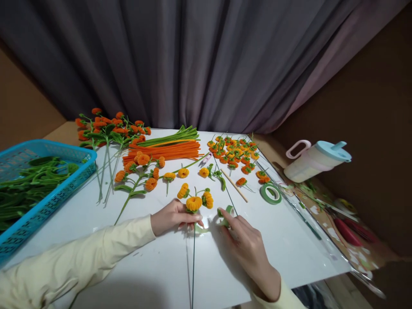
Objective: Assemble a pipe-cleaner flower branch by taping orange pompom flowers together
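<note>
My left hand (170,218) is closed around the top of a thin dark wire stem (193,270). Yellow pipe-cleaner flowers (194,203) with green bases cluster just above its fingers. My right hand (249,244) grips a small roll of green floral tape (229,210) between thumb and fingers. A pale strip of tape (202,230) shows at the stem, below the left fingertips. Beyond the hands lie loose yellow flower heads (183,173) and a finished orange flower branch (143,159).
At left stands a blue basket (92,161) of green leaves. Orange pipe cleaners (164,151) and many small flower heads (236,151) lie at the back. A wooden stick (234,186), another tape roll (264,194), a tumbler (309,163) and red-handled pliers (347,231) are at right.
</note>
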Demonstrator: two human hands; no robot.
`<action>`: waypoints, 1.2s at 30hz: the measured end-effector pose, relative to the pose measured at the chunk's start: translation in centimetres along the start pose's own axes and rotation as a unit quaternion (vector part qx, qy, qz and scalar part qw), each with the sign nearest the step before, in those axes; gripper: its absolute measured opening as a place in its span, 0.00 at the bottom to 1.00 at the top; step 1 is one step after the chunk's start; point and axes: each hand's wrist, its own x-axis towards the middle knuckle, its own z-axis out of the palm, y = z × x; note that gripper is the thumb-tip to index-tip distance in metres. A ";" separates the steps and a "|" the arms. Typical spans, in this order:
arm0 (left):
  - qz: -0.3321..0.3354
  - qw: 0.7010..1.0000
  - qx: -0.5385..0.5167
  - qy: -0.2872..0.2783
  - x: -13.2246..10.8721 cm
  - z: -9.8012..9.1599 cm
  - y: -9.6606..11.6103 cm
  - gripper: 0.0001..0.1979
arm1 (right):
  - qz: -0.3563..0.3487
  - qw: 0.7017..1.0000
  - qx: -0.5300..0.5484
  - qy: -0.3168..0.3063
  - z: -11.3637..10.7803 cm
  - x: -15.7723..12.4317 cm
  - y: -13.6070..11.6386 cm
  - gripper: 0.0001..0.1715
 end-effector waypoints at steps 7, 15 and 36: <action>0.008 1.000 -0.003 0.000 -0.1 0.1 -0.1 0.16 | 0.006 0.993 -0.118 0.027 0.4 -0.3 0.5 0.20; 0.013 1.000 -0.004 0.003 -0.1 0.0 0.0 0.16 | 0.014 0.993 -0.109 0.034 0.1 -0.7 0.1 0.24; 0.003 1.000 -0.026 0.001 0.1 0.1 0.2 0.15 | 0.033 0.991 -0.130 0.008 -1.6 -1.9 -1.1 0.10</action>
